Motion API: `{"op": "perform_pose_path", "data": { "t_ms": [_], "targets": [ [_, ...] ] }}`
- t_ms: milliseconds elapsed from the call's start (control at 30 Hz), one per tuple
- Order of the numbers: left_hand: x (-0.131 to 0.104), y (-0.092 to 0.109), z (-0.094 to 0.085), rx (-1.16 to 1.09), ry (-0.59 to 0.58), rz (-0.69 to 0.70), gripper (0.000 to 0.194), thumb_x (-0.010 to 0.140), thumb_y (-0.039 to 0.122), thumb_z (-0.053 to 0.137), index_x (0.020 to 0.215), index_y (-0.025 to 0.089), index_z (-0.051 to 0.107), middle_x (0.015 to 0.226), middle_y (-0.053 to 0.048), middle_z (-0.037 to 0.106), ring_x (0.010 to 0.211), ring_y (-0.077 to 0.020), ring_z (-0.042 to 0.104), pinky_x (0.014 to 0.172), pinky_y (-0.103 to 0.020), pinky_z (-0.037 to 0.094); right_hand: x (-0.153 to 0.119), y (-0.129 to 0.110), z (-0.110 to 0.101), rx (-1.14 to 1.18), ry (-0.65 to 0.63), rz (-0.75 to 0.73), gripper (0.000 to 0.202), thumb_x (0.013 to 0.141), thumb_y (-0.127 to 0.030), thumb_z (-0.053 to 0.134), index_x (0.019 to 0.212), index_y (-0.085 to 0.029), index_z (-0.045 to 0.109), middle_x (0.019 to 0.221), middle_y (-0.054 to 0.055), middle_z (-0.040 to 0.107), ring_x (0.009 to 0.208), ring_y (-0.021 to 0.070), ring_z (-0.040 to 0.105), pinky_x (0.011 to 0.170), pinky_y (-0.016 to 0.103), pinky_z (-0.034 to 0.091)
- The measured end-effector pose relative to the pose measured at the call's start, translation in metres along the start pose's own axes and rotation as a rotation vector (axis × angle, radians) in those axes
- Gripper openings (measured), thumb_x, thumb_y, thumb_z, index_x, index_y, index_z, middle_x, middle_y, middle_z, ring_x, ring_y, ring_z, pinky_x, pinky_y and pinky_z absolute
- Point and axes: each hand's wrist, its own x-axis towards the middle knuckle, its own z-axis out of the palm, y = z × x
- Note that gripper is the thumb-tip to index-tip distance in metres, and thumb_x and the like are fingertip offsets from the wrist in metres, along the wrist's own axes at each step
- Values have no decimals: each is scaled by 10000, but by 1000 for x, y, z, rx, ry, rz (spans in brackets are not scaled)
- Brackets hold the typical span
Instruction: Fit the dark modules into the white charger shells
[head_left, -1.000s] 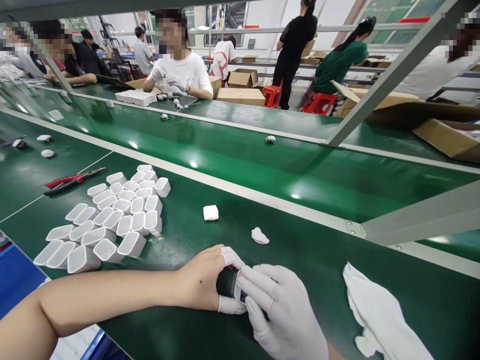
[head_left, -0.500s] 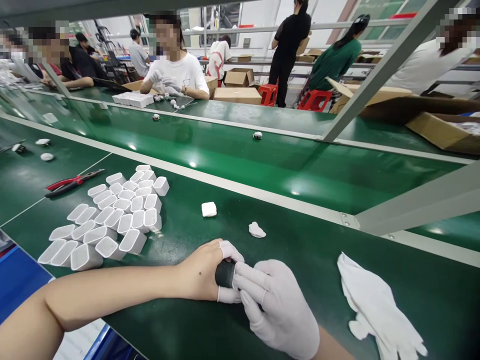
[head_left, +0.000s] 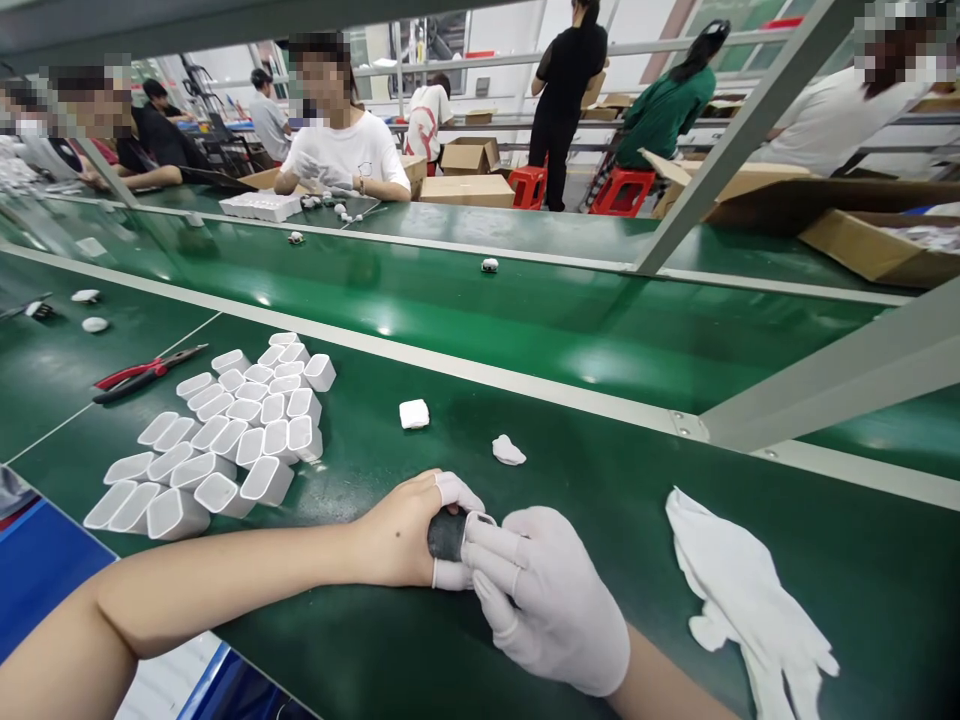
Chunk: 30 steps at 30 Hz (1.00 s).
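My left hand (head_left: 409,530), bare but for white finger covers, is closed round a dark object (head_left: 446,536) with a light rim at its right end. Gloved in white, my right hand (head_left: 551,600) grips that rimmed end between fingers and thumb. The two hands meet at the object, low in the middle of the view. Beyond them on the green table lie a small white block (head_left: 414,414) and a crumpled white piece (head_left: 508,450). Many open white cups (head_left: 217,493) stand grouped on the left.
A white glove (head_left: 739,590) lies at the right. Red-handled pliers (head_left: 150,374) rest behind the cups. Past a metal rail (head_left: 450,370) runs a green belt (head_left: 420,300) carrying small parts (head_left: 489,265). A slanted metal post (head_left: 847,370) rises at the right. People sit and stand beyond.
More of the light rim shows at the dark object's right end. Both hands still hold it. The small parts on the belt have shifted left, and the view has moved slightly.
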Motion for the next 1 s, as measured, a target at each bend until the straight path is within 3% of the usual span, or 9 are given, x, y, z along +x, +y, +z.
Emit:
{"op": "perform_pose_path", "data": {
  "t_ms": [133, 300, 400, 600, 667, 733, 800, 900, 1000],
  "targets": [
    [1, 1, -1, -5, -17, -6, 416, 665, 301, 791, 1007, 206, 574, 950, -15, 616, 882, -184, 559, 819, -320, 463, 2, 1, 0, 2, 7, 20, 296, 902, -144, 368, 664, -215, 528, 608, -10, 552, 503, 136, 469, 526, 288, 349],
    [2, 4, -3, -13, -41, -8, 426, 678, 324, 787, 1037, 209, 588, 948, -16, 629, 886, -185, 567, 834, -322, 465, 0, 5, -6, 159, 181, 118, 246, 908, -144, 399, 824, -236, 610, 713, -12, 647, 605, 142, 576, 635, 306, 430],
    [2, 4, -3, -2, -44, 28, 425, 680, 298, 774, 1054, 209, 592, 957, -16, 643, 876, -182, 570, 845, -325, 463, -1, 4, -5, 135, 114, 53, 245, 899, -159, 398, 765, -232, 589, 675, -14, 613, 569, 141, 541, 595, 304, 399],
    [2, 1, -3, 57, -54, 98, 474, 659, 258, 748, 1097, 195, 578, 1036, -42, 666, 919, -206, 589, 869, -344, 463, 4, 0, 4, -160, -55, -1, 307, 863, -175, 382, 560, -202, 425, 561, -7, 450, 469, 129, 327, 493, 316, 181],
    [2, 1, -3, 63, -54, 109, 455, 666, 259, 738, 1088, 188, 583, 1021, -41, 666, 908, -201, 587, 863, -338, 465, 5, 1, 4, -112, -30, 8, 306, 861, -155, 393, 564, -203, 449, 553, -13, 463, 468, 127, 353, 492, 314, 220],
    [4, 1, -5, 45, -52, 88, 419, 694, 264, 719, 1086, 186, 594, 982, -34, 662, 879, -186, 582, 850, -321, 470, 4, 4, 2, 56, 32, 89, 307, 879, -124, 395, 617, -210, 529, 587, -23, 547, 525, 128, 471, 543, 307, 341],
    [5, 0, -7, 10, -61, 63, 408, 715, 276, 708, 1101, 186, 609, 938, -28, 650, 843, -172, 578, 834, -307, 476, 1, 7, -1, 198, 149, 250, 290, 900, -111, 418, 715, -224, 611, 689, -26, 645, 657, 139, 585, 648, 307, 442],
    [7, -5, -11, -67, -87, 56, 422, 716, 273, 698, 1121, 173, 635, 882, -25, 620, 795, -159, 573, 819, -302, 479, -5, 10, -2, 241, 328, 485, 231, 912, -133, 482, 796, -229, 657, 823, -4, 688, 786, 166, 630, 709, 316, 492],
    [7, -9, -14, -183, -94, 46, 431, 700, 253, 688, 1121, 165, 654, 838, -17, 583, 769, -153, 555, 804, -303, 479, -9, 10, -2, 222, 341, 468, 169, 926, -184, 508, 887, -237, 663, 910, 13, 682, 851, 184, 633, 755, 335, 497]
  ]
}}
